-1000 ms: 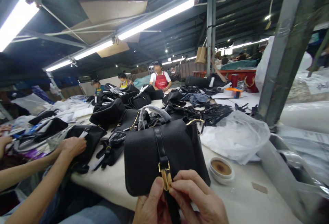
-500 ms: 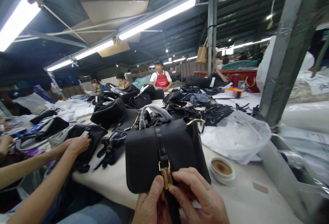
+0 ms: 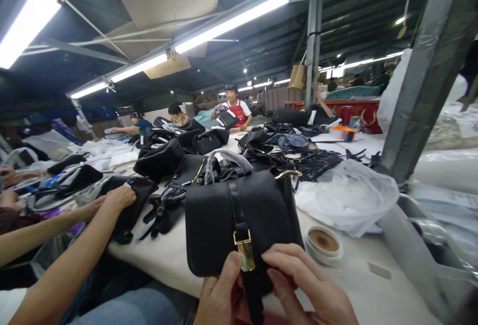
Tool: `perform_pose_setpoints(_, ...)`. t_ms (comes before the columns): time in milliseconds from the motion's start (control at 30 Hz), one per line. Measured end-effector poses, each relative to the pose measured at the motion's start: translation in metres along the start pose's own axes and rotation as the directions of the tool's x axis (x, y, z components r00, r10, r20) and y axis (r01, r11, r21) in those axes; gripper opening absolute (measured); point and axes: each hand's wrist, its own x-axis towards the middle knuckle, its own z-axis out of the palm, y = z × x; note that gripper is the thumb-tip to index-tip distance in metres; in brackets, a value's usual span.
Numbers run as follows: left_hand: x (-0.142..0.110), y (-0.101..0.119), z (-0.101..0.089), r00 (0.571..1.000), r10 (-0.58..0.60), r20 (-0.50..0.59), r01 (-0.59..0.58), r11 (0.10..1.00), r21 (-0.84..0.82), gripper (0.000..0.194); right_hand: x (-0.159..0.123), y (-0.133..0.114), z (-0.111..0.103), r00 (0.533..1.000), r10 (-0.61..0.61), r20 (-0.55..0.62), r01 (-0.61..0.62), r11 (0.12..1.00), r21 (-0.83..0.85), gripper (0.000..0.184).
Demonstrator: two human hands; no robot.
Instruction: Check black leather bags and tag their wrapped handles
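A black leather handbag point(image 3: 216, 220) stands upright at the near edge of the white table point(image 3: 354, 285), with a black strap down its front ending in a gold clasp point(image 3: 245, 251). My left hand point(image 3: 220, 295) pinches the strap just left of the clasp, thumb up against it. My right hand point(image 3: 309, 290) curls its fingers against the bag's lower front to the right of the clasp. The handle on top is wrapped in clear plastic point(image 3: 227, 158).
A co-worker's arms point(image 3: 74, 245) reach in from the left onto another black bag point(image 3: 130, 200). More black bags and straps point(image 3: 298, 158) cover the table. A small round tin point(image 3: 324, 243), a clear plastic bag point(image 3: 347, 195) and a steel post point(image 3: 425, 76) stand to the right. People work at the far end.
The view has shifted slightly. My right fingers have slid off the clasp to the right, leaving it more exposed. The co-worker's hand moved a little along the other bag.
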Motion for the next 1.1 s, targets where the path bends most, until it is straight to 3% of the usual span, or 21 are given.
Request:
perform_pose_setpoints(67,-0.001,0.002,0.001,1.0,-0.021,0.012,0.021,0.999,-0.029,0.04,0.0,0.003,0.003,0.996,-0.088,-0.016,0.086,0.994,-0.068,0.034)
perform_pose_setpoints(133,-0.001,0.003,0.001,0.999,-0.048,0.023,0.048,0.998,-0.042,0.04,-0.001,0.004,0.008,0.994,-0.11,-0.031,0.107,0.991,-0.08,0.04)
perform_pose_setpoints(233,-0.001,0.001,0.0,0.998,-0.053,0.036,0.054,0.998,-0.014,0.044,-0.005,0.003,0.013,0.993,0.082,-0.085,-0.078,0.996,0.052,0.037)
perform_pose_setpoints(300,-0.001,-0.002,-0.001,0.999,-0.026,0.029,0.025,0.999,0.039,0.048,-0.006,0.002,0.016,0.965,0.24,-0.107,-0.223,0.964,0.148,0.036)
perform_pose_setpoints(367,0.0,-0.005,-0.003,1.0,0.01,0.008,-0.011,0.995,0.097,0.048,-0.007,-0.001,0.017,0.95,0.286,-0.124,-0.265,0.95,0.165,0.037)
perform_pose_setpoints(667,0.004,-0.011,-0.01,0.993,0.088,-0.075,-0.071,0.976,0.206,0.043,-0.004,-0.005,0.028,0.974,0.107,-0.2,-0.158,0.953,-0.26,0.028)
perform_pose_setpoints(800,0.01,-0.013,-0.015,1.0,-0.01,0.023,0.005,0.979,0.204,0.054,-0.009,-0.003,0.016,0.95,0.245,-0.191,-0.273,0.952,-0.136,0.015)
perform_pose_setpoints(867,0.011,-0.014,-0.016,1.0,0.007,0.023,-0.011,0.979,0.202,0.052,-0.011,-0.004,0.011,0.94,0.275,-0.203,-0.301,0.948,-0.109,0.015)
perform_pose_setpoints(1000,0.011,-0.014,-0.017,0.999,0.019,0.039,-0.026,0.984,0.174,0.049,-0.009,-0.003,0.015,0.986,0.099,-0.134,-0.12,0.981,-0.154,0.035)
perform_pose_setpoints(1100,0.011,-0.014,-0.018,0.999,0.024,0.025,-0.029,0.981,0.191,0.045,-0.006,-0.001,0.023,0.991,0.105,-0.078,-0.116,0.98,-0.163,0.039)
